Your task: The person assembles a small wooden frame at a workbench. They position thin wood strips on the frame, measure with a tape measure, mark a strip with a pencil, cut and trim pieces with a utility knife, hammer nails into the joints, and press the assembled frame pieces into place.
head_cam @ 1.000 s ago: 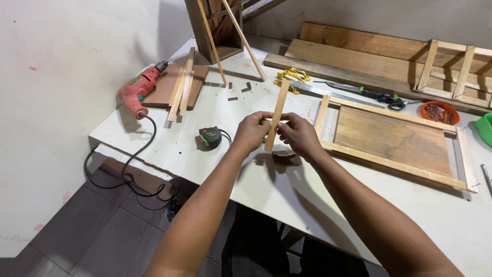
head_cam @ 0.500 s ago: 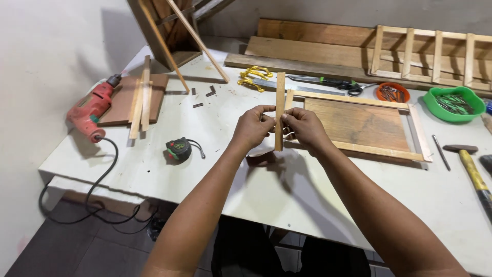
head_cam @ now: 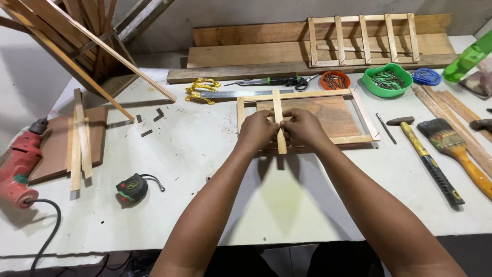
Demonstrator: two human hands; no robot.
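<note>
Wooden slat (head_cam: pixel 278 110) runs lengthwise away from you across the frame (head_cam: pixel 365 117); your left hand (head_cam: pixel 257 131) and right hand (head_cam: pixel 303 127) both grip it, equally near.

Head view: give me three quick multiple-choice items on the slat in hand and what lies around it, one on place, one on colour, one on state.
1. Where is the wooden slat?
A. Across the wooden frame
B. On the drill
C. In the green bowl

2. What colour is the bowl right of the orange dish?
A. Red
B. Green
C. White

3. How is the slat held?
A. Lying free
B. By one hand only
C. By both hands

Answers: 1 A, the slat runs over the frame on the table. 2 B, it is plainly green. 3 C, the left hand and right hand both pinch it.
</note>
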